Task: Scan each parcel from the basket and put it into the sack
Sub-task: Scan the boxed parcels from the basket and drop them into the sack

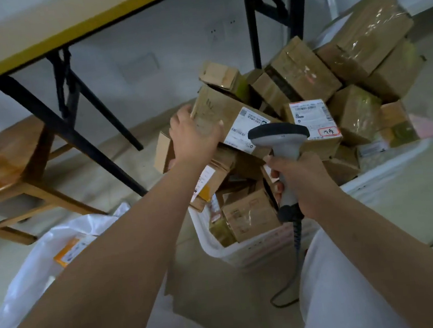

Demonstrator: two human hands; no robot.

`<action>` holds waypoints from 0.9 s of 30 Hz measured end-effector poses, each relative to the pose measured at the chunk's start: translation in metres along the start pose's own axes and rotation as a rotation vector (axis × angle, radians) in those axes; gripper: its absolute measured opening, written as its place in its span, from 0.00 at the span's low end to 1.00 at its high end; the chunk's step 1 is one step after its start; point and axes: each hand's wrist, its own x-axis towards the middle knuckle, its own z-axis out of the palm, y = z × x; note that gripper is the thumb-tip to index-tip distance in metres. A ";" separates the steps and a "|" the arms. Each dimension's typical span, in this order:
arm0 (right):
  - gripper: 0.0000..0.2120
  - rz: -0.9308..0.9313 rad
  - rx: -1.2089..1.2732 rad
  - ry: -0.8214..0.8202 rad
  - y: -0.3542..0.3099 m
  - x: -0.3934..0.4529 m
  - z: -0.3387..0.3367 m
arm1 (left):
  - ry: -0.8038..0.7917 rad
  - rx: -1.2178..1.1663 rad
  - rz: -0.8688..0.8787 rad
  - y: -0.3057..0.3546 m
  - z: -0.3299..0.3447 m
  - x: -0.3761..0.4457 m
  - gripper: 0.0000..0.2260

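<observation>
A white basket (248,251) stands on the floor, heaped with several brown cardboard parcels. My left hand (194,136) grips the near end of a long brown parcel (231,114) with a white label, tilted on top of the heap. My right hand (302,181) holds a grey handheld scanner (279,141) by its handle. The scanner's dark head sits just in front of that parcel's label. A white sack (35,276) lies open at the lower left with an orange-labelled parcel (69,250) inside.
A folding table with a yellow edge (67,30) and black legs (64,126) stands behind. A wooden stool (8,180) is at left. The scanner cable (289,284) trails on the floor. More parcels (368,38) pile up at the back right. My knees in light trousers fill the bottom.
</observation>
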 end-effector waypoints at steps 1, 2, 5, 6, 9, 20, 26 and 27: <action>0.11 -0.003 0.014 -0.001 0.000 0.004 -0.002 | -0.003 -0.012 0.016 0.005 0.002 0.009 0.33; 0.11 -0.010 0.022 -0.003 -0.001 0.008 -0.004 | -0.004 -0.024 0.039 0.011 0.004 0.018 0.34; 0.10 -0.025 0.045 -0.007 -0.005 0.020 -0.009 | -0.025 -0.009 0.099 0.031 0.014 0.046 0.38; 0.10 -0.027 0.047 -0.007 -0.007 0.024 -0.010 | -0.035 0.006 0.111 0.038 0.018 0.055 0.40; 0.09 -0.030 0.047 -0.014 -0.012 0.033 -0.015 | -0.082 0.066 0.090 0.056 0.031 0.079 0.49; 0.11 -0.001 0.034 0.081 -0.013 0.047 -0.033 | -0.078 0.126 0.012 0.072 0.039 0.116 0.46; 0.09 -0.025 0.052 0.044 -0.021 0.032 -0.025 | -0.008 0.051 0.159 0.069 0.005 0.097 0.45; 0.09 -0.032 0.045 0.046 -0.023 0.028 -0.023 | -0.001 0.042 0.178 0.067 -0.003 0.093 0.45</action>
